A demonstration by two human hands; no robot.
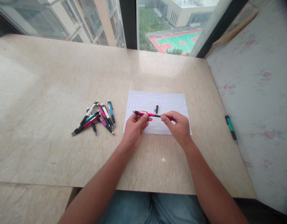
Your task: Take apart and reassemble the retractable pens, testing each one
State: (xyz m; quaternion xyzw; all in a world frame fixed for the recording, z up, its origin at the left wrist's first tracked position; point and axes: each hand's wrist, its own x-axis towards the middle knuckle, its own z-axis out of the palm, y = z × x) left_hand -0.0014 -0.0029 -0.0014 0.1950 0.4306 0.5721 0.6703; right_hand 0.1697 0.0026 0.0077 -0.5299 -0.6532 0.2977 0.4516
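Observation:
A pink pen barrel point(148, 114) with a black clip end lies level above the paper. My left hand point(134, 126) is closed around it, thumb on top and fingers beneath. From its right end a thin dark rod point(157, 116), which looks like the refill, runs to my right hand point(179, 125), whose thumb and fingers pinch it; its far tip is hidden. Just beyond, a loose black pen grip point(157, 109) lies on the written sheet of paper point(168, 99), with a tiny metal-looking piece point(154, 110) beside it.
Left of the paper, several pens point(87, 122) in different colours lie in a loose pile, with another black grip piece point(94, 128) by them. A green pen point(231, 128) rests at the wall on the right. Windows border the marble-patterned surface point(64, 77) at the back.

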